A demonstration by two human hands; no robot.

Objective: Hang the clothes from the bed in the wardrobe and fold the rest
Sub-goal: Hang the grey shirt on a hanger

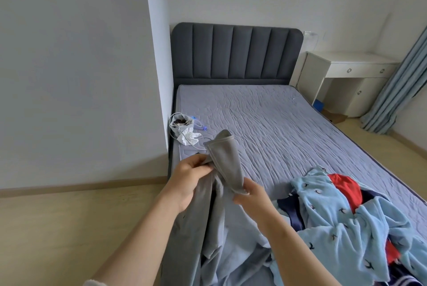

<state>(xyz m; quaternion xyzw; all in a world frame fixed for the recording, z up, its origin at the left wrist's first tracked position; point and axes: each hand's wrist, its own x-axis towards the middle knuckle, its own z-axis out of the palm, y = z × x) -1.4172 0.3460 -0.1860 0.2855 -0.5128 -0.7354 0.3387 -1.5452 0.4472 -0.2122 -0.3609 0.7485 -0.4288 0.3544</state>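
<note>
Step in hand: grey garment (225, 165) pinched by left hand (187, 184) and right hand (250, 193) over bed (277, 119); next, likely spreading it for hanging or folding.

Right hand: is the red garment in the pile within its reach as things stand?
Probably not yet: the right hand and left hand both grip the grey garment. The red garment lies uncovered close by.

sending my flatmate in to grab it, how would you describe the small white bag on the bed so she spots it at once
Start at the dark padded headboard and follow the bed's wall-side edge toward the foot. The small white bag sits there, open, with dark items inside and white cords trailing. It lies apart from the clothes pile and is the only white thing on the mattress.
</note>
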